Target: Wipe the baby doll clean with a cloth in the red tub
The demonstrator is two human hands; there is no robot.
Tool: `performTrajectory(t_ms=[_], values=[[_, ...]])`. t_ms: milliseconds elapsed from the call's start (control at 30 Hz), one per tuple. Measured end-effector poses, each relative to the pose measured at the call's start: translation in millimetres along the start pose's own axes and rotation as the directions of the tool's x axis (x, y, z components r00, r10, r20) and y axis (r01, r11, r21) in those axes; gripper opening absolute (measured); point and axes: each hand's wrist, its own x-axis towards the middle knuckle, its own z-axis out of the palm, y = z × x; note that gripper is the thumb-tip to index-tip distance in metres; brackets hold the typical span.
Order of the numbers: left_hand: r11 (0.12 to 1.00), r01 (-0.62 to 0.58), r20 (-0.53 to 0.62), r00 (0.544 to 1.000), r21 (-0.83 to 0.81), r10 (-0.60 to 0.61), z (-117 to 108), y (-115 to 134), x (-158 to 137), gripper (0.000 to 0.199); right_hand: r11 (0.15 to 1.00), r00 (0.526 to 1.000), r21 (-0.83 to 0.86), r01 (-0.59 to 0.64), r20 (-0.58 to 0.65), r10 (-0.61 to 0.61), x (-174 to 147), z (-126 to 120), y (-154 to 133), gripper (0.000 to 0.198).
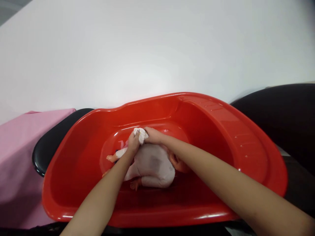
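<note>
A baby doll (152,167) in a white cloth body lies on its side in the bottom of a red plastic tub (221,131). Its feet point left and its head is half hidden under my right forearm. Both my hands meet above the doll at a small white cloth (140,134). My left hand (133,144) grips the cloth from the left. My right hand (152,135) grips it from the right. The cloth is bunched between the two hands.
The tub rests on a black seat or stool (46,150) at the left. A pink cloth (17,164) covers the surface at far left. A dark object (283,118) stands at the right. A plain white wall (157,49) rises behind.
</note>
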Motion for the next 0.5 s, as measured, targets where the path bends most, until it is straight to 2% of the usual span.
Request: performTrajectory(t_ms=[100,233,333,500], values=[[0.991,0.072,0.005,0.997,-0.113,-0.072,-2,1,1,0.051,0.992,0.996,-0.121,-0.032,0.081,0.042,-2,-4,7,0.029],[0.986,0.108,0.162,0.983,-0.127,-0.087,-3,7,-1,0.053,0.976,0.994,-0.214,-0.035,0.093,0.056,-5,-9,14,0.021],[0.996,0.068,0.186,0.981,-0.049,-0.058,-2,11,-1,0.052,0.967,0.996,-0.256,-0.005,0.088,0.028,-6,-12,13,0.020],[0.990,-0.074,0.095,0.994,0.123,0.062,-1,9,4,0.036,0.974,0.996,-0.225,0.025,0.084,-0.006,-10,-9,7,0.023]])
